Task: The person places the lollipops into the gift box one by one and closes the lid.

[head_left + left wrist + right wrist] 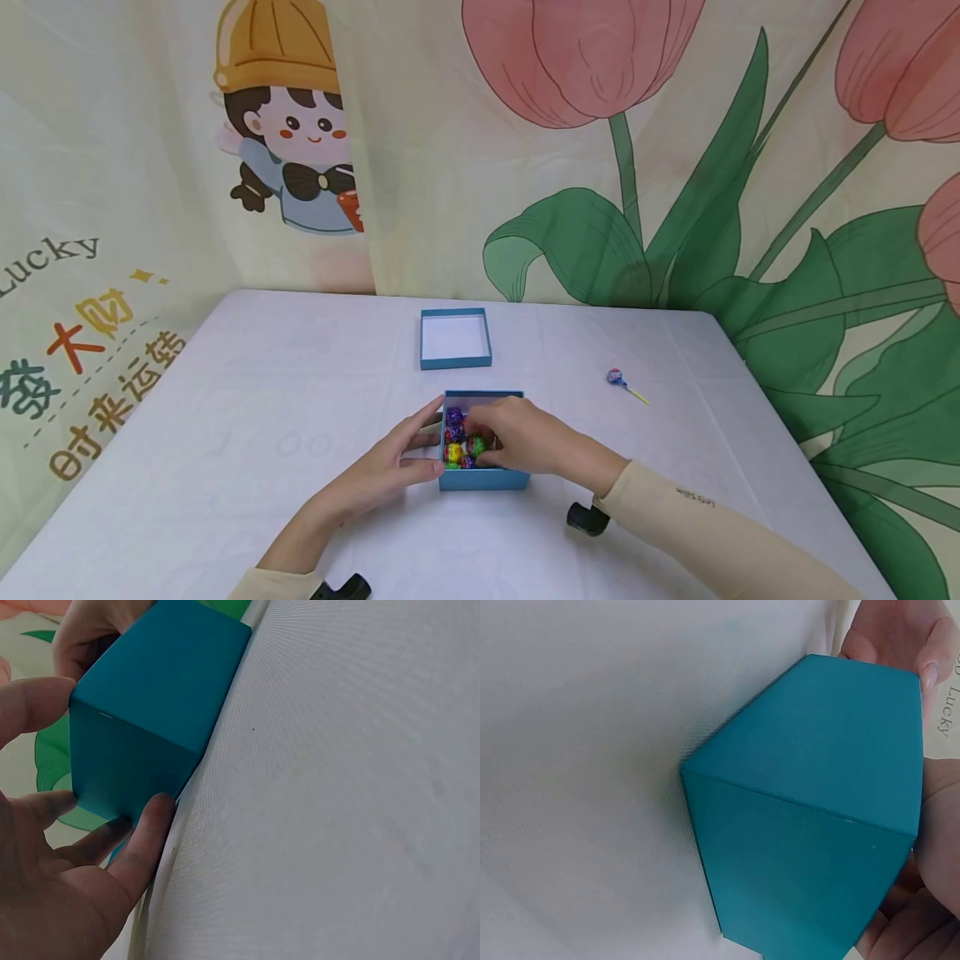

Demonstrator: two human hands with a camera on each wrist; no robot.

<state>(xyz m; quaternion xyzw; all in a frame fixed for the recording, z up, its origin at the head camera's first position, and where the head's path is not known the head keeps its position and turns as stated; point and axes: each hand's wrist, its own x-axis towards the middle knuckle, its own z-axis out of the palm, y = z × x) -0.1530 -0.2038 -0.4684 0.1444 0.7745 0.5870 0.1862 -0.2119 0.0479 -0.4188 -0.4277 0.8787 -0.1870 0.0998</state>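
A blue box [483, 481] stands on the white table with several lollipops [453, 452] in shiny, colourful wrappers inside. My left hand [390, 468] is at its left side. In the left wrist view, those spread fingers [146, 840] touch the blue wall [127, 761] near its edges. Over the box's right side, my right hand [525, 437] reaches in among the sweets with bent fingers. Its fingertips are mostly hidden there, and I cannot tell whether they grip a lollipop. The right wrist view shows the box's outer walls [802, 825] beside that hand [941, 825].
Behind the box lies a blue lid [456, 363], its white inside facing up. A single lollipop [617, 377] with a yellow stick lies at the right on the white tablecloth [262, 400]. A printed curtain [420, 167] hangs past the table's far edge.
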